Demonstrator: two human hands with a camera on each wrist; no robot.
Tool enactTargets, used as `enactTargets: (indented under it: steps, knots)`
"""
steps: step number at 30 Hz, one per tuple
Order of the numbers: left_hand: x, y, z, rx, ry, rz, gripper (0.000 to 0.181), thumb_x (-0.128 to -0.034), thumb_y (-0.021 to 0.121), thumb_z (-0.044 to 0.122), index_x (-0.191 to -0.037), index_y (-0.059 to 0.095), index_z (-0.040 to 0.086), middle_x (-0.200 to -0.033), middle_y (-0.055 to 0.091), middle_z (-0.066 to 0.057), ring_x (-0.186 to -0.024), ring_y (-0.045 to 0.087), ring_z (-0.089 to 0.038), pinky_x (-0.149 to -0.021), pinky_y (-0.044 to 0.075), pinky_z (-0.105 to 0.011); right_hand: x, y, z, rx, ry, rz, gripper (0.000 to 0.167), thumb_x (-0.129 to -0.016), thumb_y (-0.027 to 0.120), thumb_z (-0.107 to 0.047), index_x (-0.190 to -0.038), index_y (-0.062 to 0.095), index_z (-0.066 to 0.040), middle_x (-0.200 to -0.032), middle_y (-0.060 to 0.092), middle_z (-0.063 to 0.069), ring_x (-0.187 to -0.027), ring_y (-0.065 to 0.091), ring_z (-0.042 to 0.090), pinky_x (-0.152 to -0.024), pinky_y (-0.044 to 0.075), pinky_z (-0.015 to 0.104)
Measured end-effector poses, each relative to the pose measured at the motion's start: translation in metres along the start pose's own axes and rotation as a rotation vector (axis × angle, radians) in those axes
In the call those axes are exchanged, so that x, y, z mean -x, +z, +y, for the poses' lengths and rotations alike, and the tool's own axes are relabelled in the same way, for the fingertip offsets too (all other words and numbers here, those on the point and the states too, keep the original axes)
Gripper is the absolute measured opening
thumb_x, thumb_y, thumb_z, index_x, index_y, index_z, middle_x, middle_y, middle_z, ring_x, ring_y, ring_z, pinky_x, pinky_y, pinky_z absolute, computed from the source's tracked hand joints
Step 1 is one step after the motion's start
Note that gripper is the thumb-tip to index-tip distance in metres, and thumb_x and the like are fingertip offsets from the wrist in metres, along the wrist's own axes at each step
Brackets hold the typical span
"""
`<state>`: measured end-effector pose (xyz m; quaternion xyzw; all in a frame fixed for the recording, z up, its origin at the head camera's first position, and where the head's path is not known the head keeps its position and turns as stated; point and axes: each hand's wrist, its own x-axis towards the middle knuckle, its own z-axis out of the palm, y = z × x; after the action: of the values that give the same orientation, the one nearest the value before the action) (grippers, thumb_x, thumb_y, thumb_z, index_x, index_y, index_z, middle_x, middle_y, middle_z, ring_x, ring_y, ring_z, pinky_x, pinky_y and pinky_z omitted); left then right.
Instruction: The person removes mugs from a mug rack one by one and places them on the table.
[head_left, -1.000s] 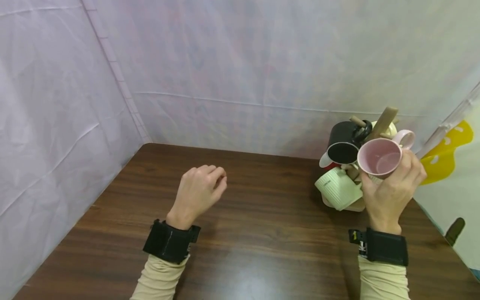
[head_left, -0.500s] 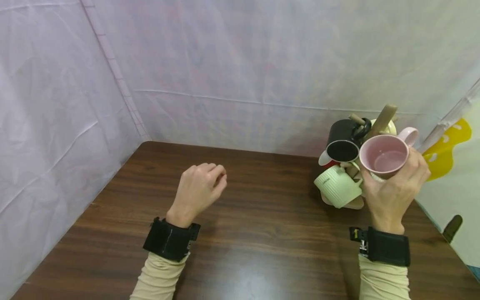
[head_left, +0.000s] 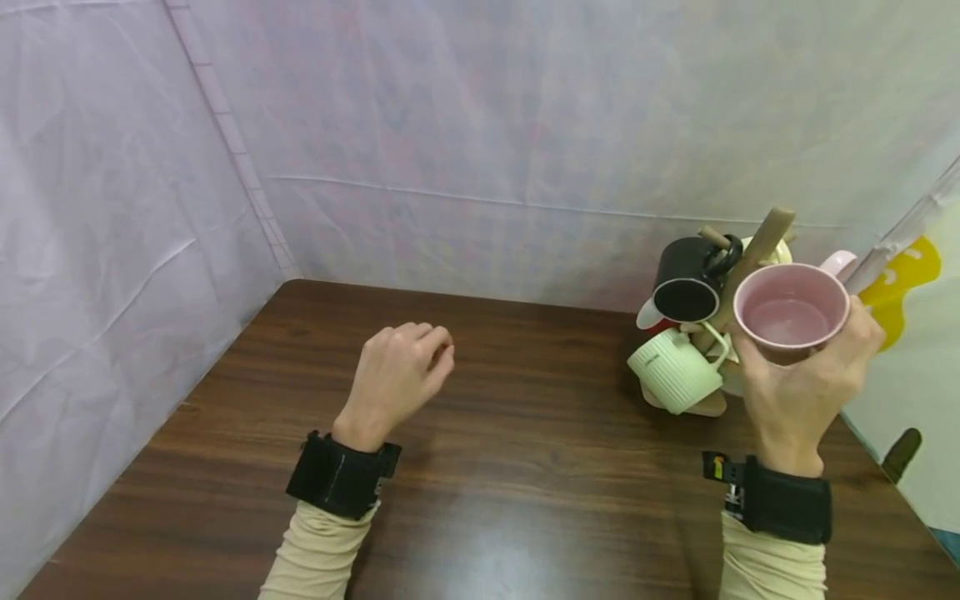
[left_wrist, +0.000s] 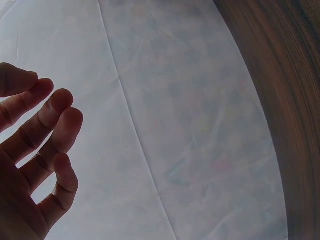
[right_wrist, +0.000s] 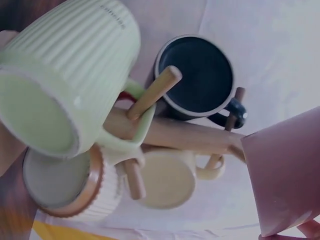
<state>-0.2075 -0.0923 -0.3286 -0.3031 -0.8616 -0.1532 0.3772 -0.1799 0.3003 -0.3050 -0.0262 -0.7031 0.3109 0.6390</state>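
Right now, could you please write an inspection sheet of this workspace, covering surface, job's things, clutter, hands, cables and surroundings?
Surface: dark wood-grain table, bright reflection at its near side.
Job's things: pink cup, held; wooden rack with black mug, green mug and cream mug hung by their handles.
Clutter: yellow item at the right, identity unclear.
Hands: right hand grips the pink cup; left hand loosely curled, holding nothing.
Cables: nothing seen.
Surroundings: creased white sheeting behind and left of the table.
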Motion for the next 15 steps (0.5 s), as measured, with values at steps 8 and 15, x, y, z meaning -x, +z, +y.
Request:
enactTargets:
  steps: [8,15]
  knots:
    - [0.0011,0.0006,-0.0003,0.004,-0.002,-0.002,0.006,-0.0883,0.072,0.007,-0.083,0.071,0.006,-0.073,0.067,-0.004,-0.059,0.059,-0.02,-0.053,0.046,-0.034,-0.0012,-0.0036,-0.0031,-0.078,0.085,0.003,0.083,-0.066,0.092,-0.026,-0.136,0.051,-0.007,-0.135,0.054,-0.001,-0.124,0.052,0.014,-0.107,0.037,0.029]
    - [0.0004,0.0003,0.0001,0.011,0.003,0.008,0.005,-0.0887,0.072,0.007,-0.084,0.072,0.007,-0.074,0.067,-0.004,-0.06,0.059,-0.021,-0.054,0.045,-0.034,-0.002,-0.0036,-0.0066,-0.099,0.094,-0.015,0.083,-0.066,0.09,-0.029,-0.137,0.052,-0.007,-0.134,0.055,-0.001,-0.123,0.053,0.015,-0.106,0.038,0.029]
